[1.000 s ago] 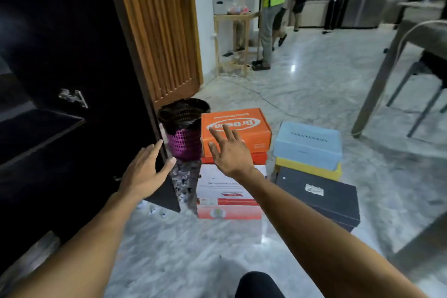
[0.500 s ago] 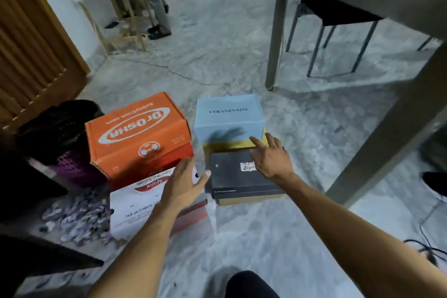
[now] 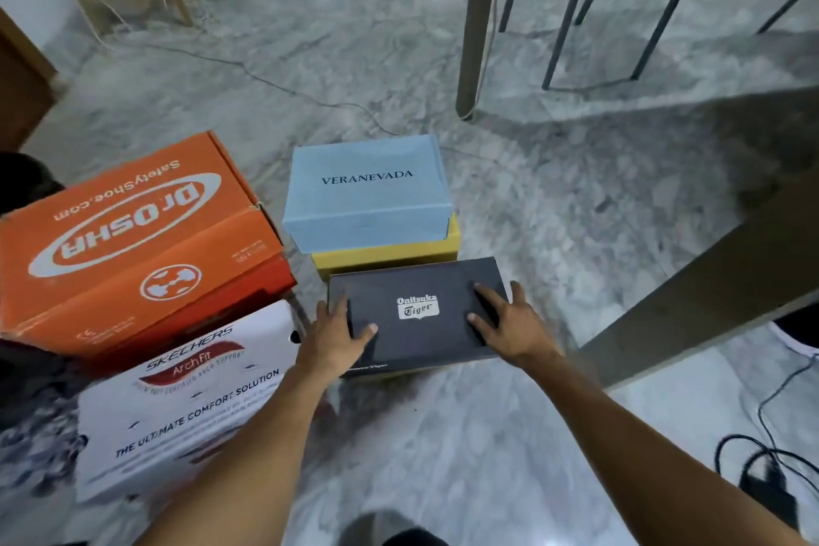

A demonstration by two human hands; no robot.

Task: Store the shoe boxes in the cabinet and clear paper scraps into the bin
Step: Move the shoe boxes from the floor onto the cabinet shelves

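A black Onitsuka Tiger shoe box (image 3: 416, 310) lies on the marble floor in front of me. My left hand (image 3: 332, 335) grips its left end, thumb on the lid. My right hand (image 3: 507, 324) holds its right end, with fingers over the lid and the edge. Behind it a light blue Veranevada box (image 3: 368, 199) sits on a yellow box (image 3: 390, 255). At the left an orange Dr.Osha box (image 3: 133, 235) is stacked behind a white Skechers box (image 3: 186, 403). Paper scraps (image 3: 26, 448) lie at the far left, and the dark bin (image 3: 17, 182) shows at the left edge.
A table leg (image 3: 474, 35) and black chair legs (image 3: 571, 22) stand behind the boxes. A thin cable (image 3: 310, 98) runs over the floor. A slanted dark table leg (image 3: 709, 279) crosses the right side, and a black charger with cord (image 3: 771, 483) lies at the lower right.
The view has swung down and right, away from the cabinet. Both hands moved from above the orange and white boxes to the black box and now hold its two ends.
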